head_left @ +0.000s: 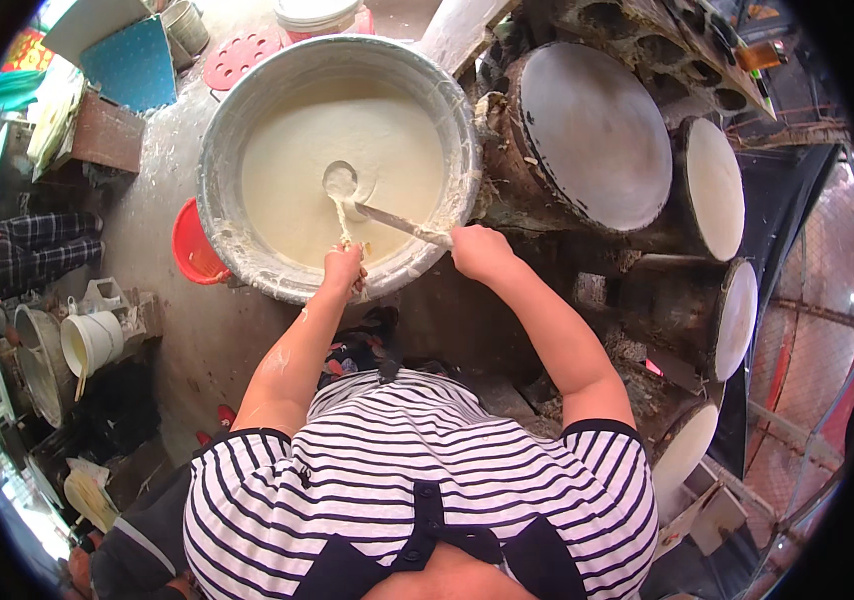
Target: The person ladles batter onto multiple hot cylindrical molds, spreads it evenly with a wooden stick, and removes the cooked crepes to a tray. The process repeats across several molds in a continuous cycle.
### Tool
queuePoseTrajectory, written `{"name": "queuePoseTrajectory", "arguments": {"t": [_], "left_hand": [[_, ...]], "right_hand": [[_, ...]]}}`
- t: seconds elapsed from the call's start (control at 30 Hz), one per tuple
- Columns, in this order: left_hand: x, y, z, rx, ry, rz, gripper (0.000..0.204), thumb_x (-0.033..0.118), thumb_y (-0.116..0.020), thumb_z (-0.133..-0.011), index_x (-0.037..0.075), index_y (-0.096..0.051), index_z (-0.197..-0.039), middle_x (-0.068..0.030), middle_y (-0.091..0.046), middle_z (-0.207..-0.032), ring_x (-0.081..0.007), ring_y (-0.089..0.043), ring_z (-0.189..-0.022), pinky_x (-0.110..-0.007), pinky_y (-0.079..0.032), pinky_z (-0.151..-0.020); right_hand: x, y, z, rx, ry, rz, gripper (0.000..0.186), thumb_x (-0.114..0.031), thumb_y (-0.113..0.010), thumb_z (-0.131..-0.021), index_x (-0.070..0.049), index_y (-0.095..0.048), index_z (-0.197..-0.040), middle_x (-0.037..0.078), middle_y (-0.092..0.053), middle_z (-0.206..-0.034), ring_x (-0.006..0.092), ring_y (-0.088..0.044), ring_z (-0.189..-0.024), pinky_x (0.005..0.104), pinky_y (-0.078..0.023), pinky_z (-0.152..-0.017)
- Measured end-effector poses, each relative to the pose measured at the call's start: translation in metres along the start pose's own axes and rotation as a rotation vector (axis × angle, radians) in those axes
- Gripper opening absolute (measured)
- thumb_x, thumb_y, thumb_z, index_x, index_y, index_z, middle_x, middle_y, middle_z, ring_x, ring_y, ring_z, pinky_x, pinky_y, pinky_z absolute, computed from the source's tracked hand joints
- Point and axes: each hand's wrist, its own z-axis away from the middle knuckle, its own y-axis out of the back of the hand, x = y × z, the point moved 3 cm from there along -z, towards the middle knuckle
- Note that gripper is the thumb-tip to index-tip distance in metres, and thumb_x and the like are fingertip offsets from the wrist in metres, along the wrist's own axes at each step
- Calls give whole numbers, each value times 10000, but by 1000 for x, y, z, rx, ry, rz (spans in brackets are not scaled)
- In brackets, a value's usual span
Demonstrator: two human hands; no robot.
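Note:
A large round metal basin [215, 150] holds a pale, creamy batter [347, 120]. My left hand [343, 268] is at the basin's near rim, closed around the batter-coated handle of a ladle [340, 181]; its round cup lies at the batter's surface. My right hand [482, 252] grips the end of a long, flat, batter-smeared stick [402, 221] at the basin's right rim. The stick slants to the left over the batter, its far tip close beside the ladle's handle. Splashes of batter mark my left forearm.
Several round, flat griddles [597, 135] stand along the right, some bearing a pale layer. Left of the basin is a red bucket [197, 245]. A white bucket [92, 340] stands farther left, near a person's plaid-clothed legs [42, 245]. A red perforated stool [237, 62] is behind.

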Motion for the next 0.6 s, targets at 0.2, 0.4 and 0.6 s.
{"name": "queuePoseTrajectory", "arguments": {"t": [0.2, 0.4, 0.6], "left_hand": [[-7, -30, -15, -13, 105, -61, 201, 222, -537, -844, 48, -446, -888, -73, -473, -521, -164, -416, -359, -298, -321, -303], [-3, -56, -13, -150, 281, 255, 135, 175, -482, -891, 49, -443, -860, -52, -471, -568, -131, -423, -412, -238, -308, -324], [29, -65, 43, -644, 466, 1079, 164, 115, -362, -933, 42, -382, -787, 32, -374, -598, -33, -304, -402, -185, -238, -323]], "right_hand": [[23, -7, -15, 15, -95, -24, 166, -81, -510, -765, -7, -628, -856, 188, -649, -865, 326, -643, -826, 407, -516, -715], [35, -8, -7, -100, -33, -87, 165, -65, -539, -742, -3, -642, -855, 186, -649, -881, 321, -639, -848, 402, -516, -723], [68, 21, 33, -46, 82, -93, 165, -70, -545, -736, -10, -648, -849, 186, -647, -878, 329, -634, -845, 411, -512, -722]]}}
